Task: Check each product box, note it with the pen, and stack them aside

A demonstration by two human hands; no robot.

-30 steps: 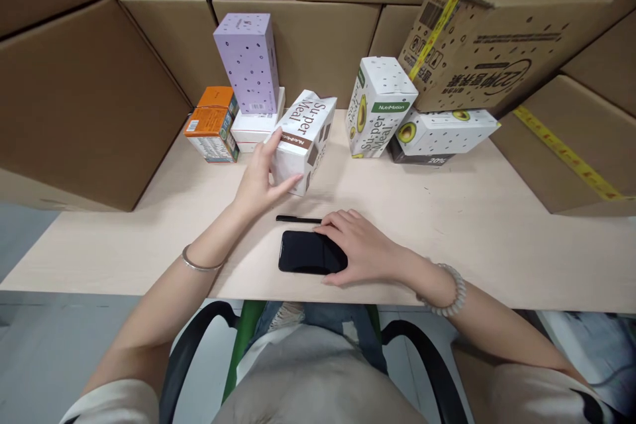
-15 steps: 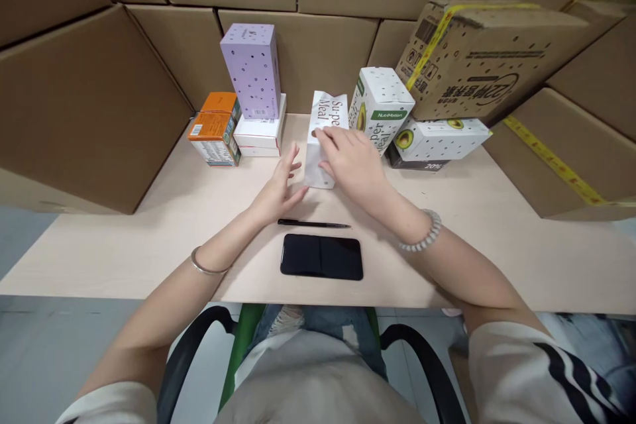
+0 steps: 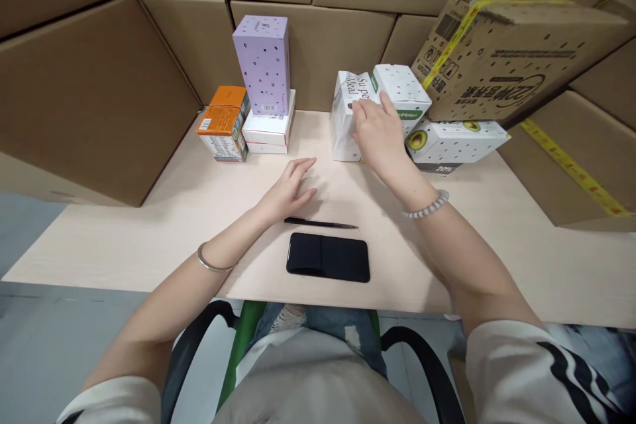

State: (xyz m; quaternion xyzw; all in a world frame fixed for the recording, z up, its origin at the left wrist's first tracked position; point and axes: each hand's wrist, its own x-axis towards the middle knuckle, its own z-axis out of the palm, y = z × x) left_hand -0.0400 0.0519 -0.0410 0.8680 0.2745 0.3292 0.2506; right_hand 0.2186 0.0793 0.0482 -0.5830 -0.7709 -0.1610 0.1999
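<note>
We are reaching our right hand (image 3: pixel 381 139) over the white meal carton (image 3: pixel 344 122), which is standing upright on the table (image 3: pixel 199 225), just beside the green-banded carton (image 3: pixel 401 84). Our fingers are covering part of its front, but we cannot tell whether they are gripping it or only touching it. Our left hand (image 3: pixel 285 195) is holding nothing; its fingers are loosely spread near the pen (image 3: pixel 320 223) and the phone (image 3: pixel 328 257).

We are judging the step in hand to be positioning the meal carton at this spot. With a neighbour so close, we are thinking the next move calls for light fingers and a clean release or lift, without knocking the green-banded carton.

On the meal carton we are reading "Su-pe" and "Meal", the rest lying under our hand. The green band is showing "Motion", its start being hidden. The dark box (image 3: pixel 440 167) is showing "20%" beneath the avocado box (image 3: pixel 462 142). The big cardboard box (image 3: pixel 497 66) is carrying what looks like "22" among upside-down characters. The fine print on the orange box (image 3: pixel 223 122) and purple carton (image 3: pixel 263 66) is staying too small for us to read.
</note>
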